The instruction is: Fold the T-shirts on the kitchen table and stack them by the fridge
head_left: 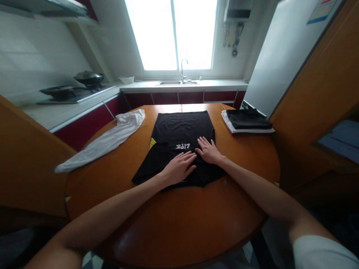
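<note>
A black T-shirt (183,125) lies spread on the wooden table in front of me, its hem end toward the window. White lettering, upside down from here, shows near its middle, and a yellow patch shows at its left edge. My left hand (179,168) rests flat on the cloth just below the lettering, fingers stretched out. Right of the lettering, my right hand (208,150) also lies flat on the fabric with its fingers apart. Neither hand grips the cloth. The part of the shirt under my palms is hidden.
A rumpled white garment (112,138) lies along the left side of the round table (179,220). Folded black clothing (248,118) sits on folded white clothing (252,130) at the back right. Beyond are a sink (169,83), a stove with pans (89,78) and a tall fridge (277,56).
</note>
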Demonstrator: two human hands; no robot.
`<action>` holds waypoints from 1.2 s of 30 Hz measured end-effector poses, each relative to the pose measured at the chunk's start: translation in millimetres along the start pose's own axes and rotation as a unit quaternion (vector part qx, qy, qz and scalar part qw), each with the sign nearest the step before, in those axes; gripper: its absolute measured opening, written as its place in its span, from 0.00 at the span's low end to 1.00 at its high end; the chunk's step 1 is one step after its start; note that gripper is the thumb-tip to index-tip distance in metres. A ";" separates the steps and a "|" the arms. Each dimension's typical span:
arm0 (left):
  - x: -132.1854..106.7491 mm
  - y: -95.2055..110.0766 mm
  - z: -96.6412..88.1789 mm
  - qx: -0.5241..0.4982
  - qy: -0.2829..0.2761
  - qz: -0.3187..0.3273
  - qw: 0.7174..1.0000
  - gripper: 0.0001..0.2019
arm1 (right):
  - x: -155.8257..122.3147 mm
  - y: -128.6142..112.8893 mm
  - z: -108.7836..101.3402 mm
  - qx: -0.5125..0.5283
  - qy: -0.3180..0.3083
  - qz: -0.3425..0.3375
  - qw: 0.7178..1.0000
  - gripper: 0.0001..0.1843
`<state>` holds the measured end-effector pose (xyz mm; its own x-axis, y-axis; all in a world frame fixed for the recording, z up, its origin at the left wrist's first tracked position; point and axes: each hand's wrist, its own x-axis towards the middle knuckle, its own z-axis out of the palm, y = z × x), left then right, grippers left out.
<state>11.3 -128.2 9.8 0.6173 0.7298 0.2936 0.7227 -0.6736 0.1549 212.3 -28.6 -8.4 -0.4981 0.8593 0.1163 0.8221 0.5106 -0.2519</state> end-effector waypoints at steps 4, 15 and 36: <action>0.7 4.5 -3.6 -0.023 -0.024 0.054 0.998 0.24 | 0.7 0.2 -2.0 0.000 -0.005 -0.001 1.000 0.36; -1.4 4.6 -3.1 -0.036 -0.051 0.044 0.997 0.24 | 3.4 13.2 -3.9 -0.015 -0.009 0.050 0.999 0.38; -0.6 15.0 -13.5 -0.085 -0.130 0.153 0.976 0.32 | 2.6 2.9 -4.2 -0.005 0.080 0.013 0.997 0.32</action>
<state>17.6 -140.3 24.7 0.8705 0.4808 0.1053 0.4428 -0.8584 0.2589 214.5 -24.8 -4.8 -0.4268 0.8654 0.2626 0.8369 0.4880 -0.2481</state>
